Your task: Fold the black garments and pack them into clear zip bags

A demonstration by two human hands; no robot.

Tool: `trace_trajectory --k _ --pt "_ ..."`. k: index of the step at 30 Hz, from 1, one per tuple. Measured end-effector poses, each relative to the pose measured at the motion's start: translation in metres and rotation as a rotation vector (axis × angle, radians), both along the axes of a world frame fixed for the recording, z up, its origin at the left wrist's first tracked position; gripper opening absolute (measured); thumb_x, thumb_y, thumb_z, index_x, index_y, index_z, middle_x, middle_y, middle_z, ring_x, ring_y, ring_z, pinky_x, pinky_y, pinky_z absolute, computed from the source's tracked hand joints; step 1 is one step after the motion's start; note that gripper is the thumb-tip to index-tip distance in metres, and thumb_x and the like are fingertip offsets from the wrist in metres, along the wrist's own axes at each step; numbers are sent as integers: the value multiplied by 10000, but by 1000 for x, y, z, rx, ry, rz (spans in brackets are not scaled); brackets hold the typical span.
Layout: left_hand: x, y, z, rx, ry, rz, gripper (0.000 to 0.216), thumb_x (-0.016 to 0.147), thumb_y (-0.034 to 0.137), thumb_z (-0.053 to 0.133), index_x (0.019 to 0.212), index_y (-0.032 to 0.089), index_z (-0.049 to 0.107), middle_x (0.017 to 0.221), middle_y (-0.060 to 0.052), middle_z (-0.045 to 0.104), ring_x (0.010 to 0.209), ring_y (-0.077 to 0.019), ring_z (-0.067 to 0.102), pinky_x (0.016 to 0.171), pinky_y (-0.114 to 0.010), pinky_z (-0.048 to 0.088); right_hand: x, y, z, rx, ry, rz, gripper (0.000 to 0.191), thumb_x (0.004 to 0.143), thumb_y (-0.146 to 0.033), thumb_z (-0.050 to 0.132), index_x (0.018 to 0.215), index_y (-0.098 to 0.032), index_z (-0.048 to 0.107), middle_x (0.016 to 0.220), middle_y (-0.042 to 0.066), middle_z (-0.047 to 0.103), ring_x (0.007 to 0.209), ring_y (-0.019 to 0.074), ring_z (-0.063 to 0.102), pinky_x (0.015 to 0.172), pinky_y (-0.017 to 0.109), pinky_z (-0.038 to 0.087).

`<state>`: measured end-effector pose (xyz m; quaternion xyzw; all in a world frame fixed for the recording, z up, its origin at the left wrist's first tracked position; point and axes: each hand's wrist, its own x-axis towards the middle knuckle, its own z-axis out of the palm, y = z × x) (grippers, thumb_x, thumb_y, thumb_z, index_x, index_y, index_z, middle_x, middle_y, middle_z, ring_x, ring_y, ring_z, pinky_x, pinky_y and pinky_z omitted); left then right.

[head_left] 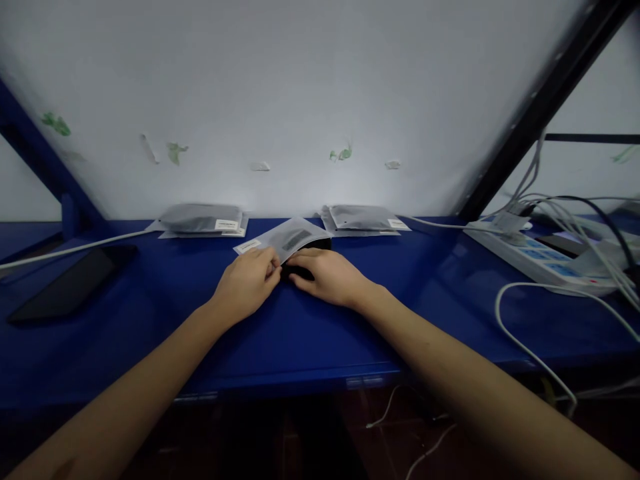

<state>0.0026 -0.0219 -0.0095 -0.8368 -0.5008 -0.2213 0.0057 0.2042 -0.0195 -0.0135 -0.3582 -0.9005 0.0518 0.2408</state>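
Note:
A frosted plastic bag with a white label at its left end lies at the middle of the blue table, tilted toward me. My left hand is closed on the bag's near edge, fingers curled. Close beside it, my right hand grips a black flat item at the bag's near right edge. Much of that item is hidden by my fingers and the bag, so its kind cannot be made out. Whether it is partly inside the bag is unclear.
Behind, stacks of filled frosted bags lie left and right against the white wall. A black tablet-like slab rests at left. On the right are a white power strip and tangled cables, one hanging over the table's front edge.

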Motion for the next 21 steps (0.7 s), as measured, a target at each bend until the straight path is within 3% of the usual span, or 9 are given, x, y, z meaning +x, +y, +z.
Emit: trace_trajectory --k 9,13,16,21 --pt "7 -5 -1 47 -31 -64 35 889 204 563 858 207 580 750 -1 615 737 -183 595 663 -309 435 -7 0 0 14 -25 -229 246 967 -220 491 1047 -146 712 1082 126 728 933 223 665 815 347 481" --pt "6 -3 -1 50 -45 -50 46 895 213 555 901 206 600 760 -3 616 767 -190 601 702 -320 452 -7 -1 -1 18 13 -101 238 949 -195 499 1062 -138 701 1076 112 721 987 215 652 886 341 482" --pt "3 -1 -2 69 -76 -18 92 898 202 542 951 205 618 816 -14 638 806 -193 612 748 -329 471 -8 -4 -1 28 29 21 290 926 -180 514 1164 -121 668 1182 132 686 1090 215 625 968 338 472" --pt "1 1 -3 74 -97 -46 116 907 193 526 960 204 629 849 -24 641 807 -185 610 751 -324 479 -9 -7 -4 70 -65 30 375 901 -138 484 1245 -115 631 1298 168 640 1250 262 546 1108 434 391"
